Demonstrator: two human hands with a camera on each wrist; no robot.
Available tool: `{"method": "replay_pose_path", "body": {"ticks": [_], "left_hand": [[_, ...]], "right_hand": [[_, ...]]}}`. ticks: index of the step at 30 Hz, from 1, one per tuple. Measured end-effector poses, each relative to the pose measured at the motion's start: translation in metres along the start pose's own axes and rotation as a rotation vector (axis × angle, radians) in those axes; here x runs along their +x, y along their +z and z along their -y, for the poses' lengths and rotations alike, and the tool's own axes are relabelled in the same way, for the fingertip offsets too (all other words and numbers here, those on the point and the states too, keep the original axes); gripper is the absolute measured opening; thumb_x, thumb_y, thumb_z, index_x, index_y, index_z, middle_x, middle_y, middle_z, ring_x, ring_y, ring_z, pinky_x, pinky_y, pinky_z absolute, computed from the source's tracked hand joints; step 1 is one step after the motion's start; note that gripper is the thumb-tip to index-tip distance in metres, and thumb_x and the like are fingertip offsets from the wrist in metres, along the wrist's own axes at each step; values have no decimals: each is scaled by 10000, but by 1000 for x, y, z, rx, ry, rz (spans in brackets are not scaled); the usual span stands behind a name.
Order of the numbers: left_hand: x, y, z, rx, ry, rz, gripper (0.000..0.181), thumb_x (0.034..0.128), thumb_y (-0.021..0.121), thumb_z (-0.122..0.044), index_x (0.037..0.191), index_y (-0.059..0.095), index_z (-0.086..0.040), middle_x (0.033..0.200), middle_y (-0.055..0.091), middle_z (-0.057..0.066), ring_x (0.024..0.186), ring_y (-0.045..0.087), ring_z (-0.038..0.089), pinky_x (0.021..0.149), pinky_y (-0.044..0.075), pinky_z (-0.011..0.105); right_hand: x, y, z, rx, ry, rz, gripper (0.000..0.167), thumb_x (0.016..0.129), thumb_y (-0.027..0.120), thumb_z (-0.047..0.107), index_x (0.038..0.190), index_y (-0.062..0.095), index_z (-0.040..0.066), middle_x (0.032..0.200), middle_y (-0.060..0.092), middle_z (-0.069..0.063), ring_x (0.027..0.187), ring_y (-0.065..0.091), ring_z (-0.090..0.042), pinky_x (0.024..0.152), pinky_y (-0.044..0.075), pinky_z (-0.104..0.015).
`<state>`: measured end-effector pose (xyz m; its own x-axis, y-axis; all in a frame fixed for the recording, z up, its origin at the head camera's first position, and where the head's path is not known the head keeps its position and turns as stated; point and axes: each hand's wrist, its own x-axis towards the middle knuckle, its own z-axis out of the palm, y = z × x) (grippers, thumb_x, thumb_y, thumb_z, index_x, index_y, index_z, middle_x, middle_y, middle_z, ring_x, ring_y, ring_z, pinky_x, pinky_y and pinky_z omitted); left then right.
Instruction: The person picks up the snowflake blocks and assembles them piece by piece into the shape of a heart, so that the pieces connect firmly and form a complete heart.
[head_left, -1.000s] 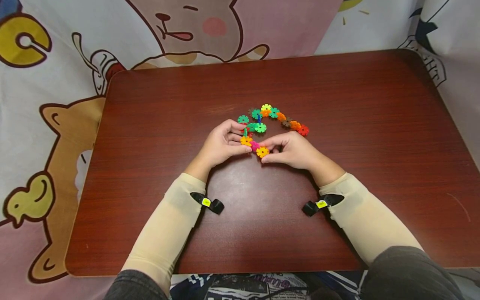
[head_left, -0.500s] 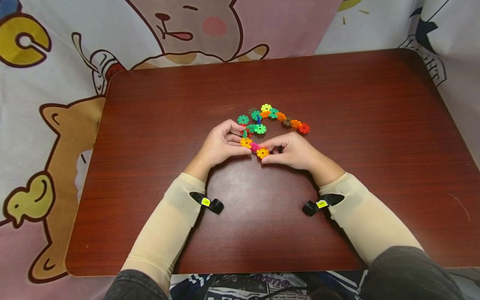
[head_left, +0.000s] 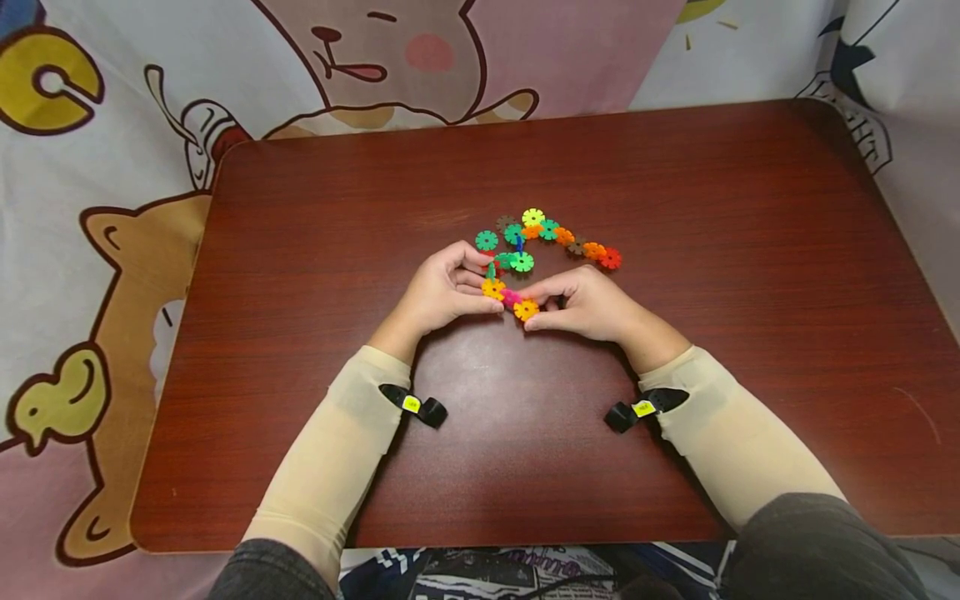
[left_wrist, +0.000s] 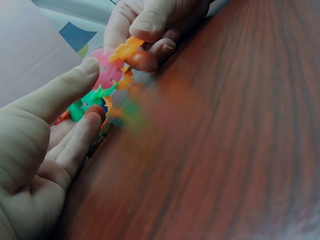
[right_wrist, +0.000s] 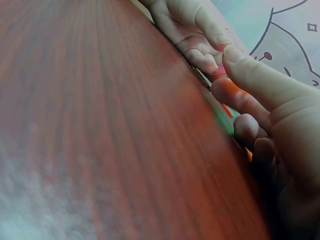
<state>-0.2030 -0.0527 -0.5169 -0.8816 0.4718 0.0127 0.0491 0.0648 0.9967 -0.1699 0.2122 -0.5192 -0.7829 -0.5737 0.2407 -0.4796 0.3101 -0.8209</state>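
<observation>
A chain of interlocking snowflake discs (head_left: 549, 229) in several colours lies in a curve at the middle of the table. My right hand (head_left: 588, 304) pinches the orange-yellow disc (head_left: 526, 310) at its near end between thumb and finger. Joined to that disc is a pink disc (left_wrist: 108, 70), seen best in the left wrist view. My left hand (head_left: 446, 283) holds the chain there, thumb at the pink disc and fingers behind a second orange-yellow disc (head_left: 492, 289) and a green disc (left_wrist: 100, 95). In the right wrist view, my right fingers hide most of the chain.
The reddish-brown wooden table (head_left: 315, 250) has rounded corners. A cartoon-printed cloth (head_left: 585, 50) hangs behind it and along its left side. A loose-looking green disc (head_left: 487, 240) sits by the left fingertips; whether it is joined cannot be told.
The held end of the chain has shifted slightly toward the person, and the far red end slightly right and nearer. Both hands keep their grip and barely move.
</observation>
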Motion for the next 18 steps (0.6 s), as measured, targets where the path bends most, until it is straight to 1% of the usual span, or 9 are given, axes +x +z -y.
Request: {"method": "replay_pose_path", "body": {"ticks": [4,8,10,15,18], "left_hand": [[0,1,0,17,1,13,504,743,934,99,1146,638,34,1211,696,158,938,736,251,886,631,379],[0,2,0,34,8,16,513,757,937,76,1171,638,23,1234,689,150,965,735,272,896,629,379],[0,2,1,42,12,19,521,772,931,66,1193,628,20,1257,680,142,988,732,279,905,626,376],[1,3,2,69,39,15,547,816,905,49,1268,599,27,1327,653,139,1029,727,299,903,627,378],[1,4,3,71,52,9,562,831,893,47,1306,593,37,1335,645,149,1023,728,303,885,631,382]], "right_hand": [[0,0,-1,-8,-5,2,368,805,960,131,1154,842,120,938,787,101,613,536,-105,529,408,-228],[0,0,-1,-1,11,-5,369,795,967,136,1142,844,115,891,775,99,605,556,-114,529,431,-222],[0,1,-2,4,30,-14,362,794,969,132,1133,843,111,839,755,97,604,561,-120,529,431,-218],[2,2,-1,-7,71,-54,375,770,989,134,1114,840,118,762,703,97,605,558,-123,521,402,-210],[2,3,0,-11,69,-78,381,762,993,125,1107,831,113,756,690,79,598,548,-130,514,392,-211]]}}
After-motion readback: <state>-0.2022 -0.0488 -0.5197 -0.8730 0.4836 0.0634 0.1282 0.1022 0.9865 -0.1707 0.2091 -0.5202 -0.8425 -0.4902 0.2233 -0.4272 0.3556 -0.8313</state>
